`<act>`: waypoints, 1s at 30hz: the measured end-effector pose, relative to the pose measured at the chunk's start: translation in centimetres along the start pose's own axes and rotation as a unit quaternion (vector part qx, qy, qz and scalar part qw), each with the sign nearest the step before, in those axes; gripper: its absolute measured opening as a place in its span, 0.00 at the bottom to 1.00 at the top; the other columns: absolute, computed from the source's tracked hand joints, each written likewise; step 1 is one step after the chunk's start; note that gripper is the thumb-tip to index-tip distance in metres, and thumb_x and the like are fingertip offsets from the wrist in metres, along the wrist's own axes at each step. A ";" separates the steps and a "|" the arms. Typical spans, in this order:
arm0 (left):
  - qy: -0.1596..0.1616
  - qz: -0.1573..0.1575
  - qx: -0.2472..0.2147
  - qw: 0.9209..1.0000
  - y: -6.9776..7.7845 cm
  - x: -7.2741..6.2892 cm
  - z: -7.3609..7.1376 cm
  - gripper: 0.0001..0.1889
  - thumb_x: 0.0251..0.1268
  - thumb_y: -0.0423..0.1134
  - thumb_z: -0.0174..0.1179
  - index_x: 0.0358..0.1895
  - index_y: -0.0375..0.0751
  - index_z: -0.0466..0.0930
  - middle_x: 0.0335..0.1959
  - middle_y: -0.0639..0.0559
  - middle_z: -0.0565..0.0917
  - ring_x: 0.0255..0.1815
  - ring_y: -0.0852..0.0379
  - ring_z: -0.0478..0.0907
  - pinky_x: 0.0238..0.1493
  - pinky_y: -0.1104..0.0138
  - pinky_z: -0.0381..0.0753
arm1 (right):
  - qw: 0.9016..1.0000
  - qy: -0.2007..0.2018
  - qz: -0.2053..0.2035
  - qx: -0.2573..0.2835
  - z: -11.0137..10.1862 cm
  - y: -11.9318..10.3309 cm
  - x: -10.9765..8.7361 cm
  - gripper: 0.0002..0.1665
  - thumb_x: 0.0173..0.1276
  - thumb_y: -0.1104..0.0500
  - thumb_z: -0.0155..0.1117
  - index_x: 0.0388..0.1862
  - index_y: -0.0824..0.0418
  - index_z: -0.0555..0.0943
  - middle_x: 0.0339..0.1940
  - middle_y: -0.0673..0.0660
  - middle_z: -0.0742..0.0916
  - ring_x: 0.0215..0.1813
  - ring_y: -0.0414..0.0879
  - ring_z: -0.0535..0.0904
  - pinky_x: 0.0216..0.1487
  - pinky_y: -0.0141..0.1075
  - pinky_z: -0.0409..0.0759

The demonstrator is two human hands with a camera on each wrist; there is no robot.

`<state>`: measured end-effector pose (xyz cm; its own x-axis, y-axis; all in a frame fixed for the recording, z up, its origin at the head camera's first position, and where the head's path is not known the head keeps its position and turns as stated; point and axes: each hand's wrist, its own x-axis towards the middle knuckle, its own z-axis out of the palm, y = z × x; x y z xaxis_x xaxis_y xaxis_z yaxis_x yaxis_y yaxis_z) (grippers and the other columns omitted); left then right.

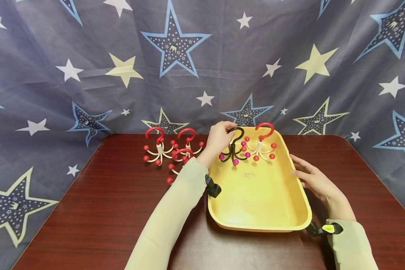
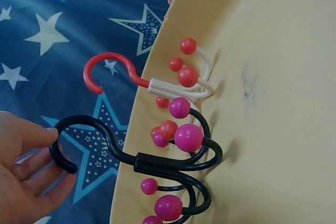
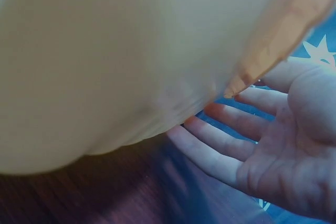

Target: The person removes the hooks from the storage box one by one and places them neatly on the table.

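A black multi-prong hook hanger (image 1: 233, 150) with magenta ball tips stands upright inside the yellow tray (image 1: 256, 202), near its far end. My left hand (image 1: 219, 140) pinches the hanger's curved hook; in the left wrist view the thumb touches the hook's outer curve, with fingers behind it. Right beside it in the tray is a white hanger (image 1: 260, 147) with a red hook and red balls. My right hand (image 1: 318, 183) lies along the tray's right outer wall, its fingers extended and touching it in the right wrist view.
Left of the tray, several white-and-red hangers (image 1: 159, 150) stand on the dark red wooden table (image 1: 114, 202), one partly hidden behind my left sleeve. A grey curtain (image 1: 202, 75) with stars hangs directly behind the table's far edge.
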<state>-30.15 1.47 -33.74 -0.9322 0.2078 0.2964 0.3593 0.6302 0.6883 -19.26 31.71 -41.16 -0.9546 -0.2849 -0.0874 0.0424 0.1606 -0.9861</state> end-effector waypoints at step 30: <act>0.020 0.050 0.034 0.998 2.2 -1.4 -3.7 0.12 0.66 0.34 0.58 0.49 0.47 0.85 0.45 0.50 0.85 0.46 0.54 0.83 0.48 0.63 0.80 | 1.000 0.002 -0.002 0.009 0.0 0.2 0.1 0.41 0.74 0.61 0.51 0.78 0.65 0.43 0.52 0.37 0.77 0.47 0.33 0.82 0.41 0.33 0.84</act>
<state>-27.91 -0.17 -30.20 -0.8888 0.2434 0.3884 0.4455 0.6579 0.6071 -19.32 31.70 -41.35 -0.9559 -0.2817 -0.0836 0.0447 0.1417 -0.9889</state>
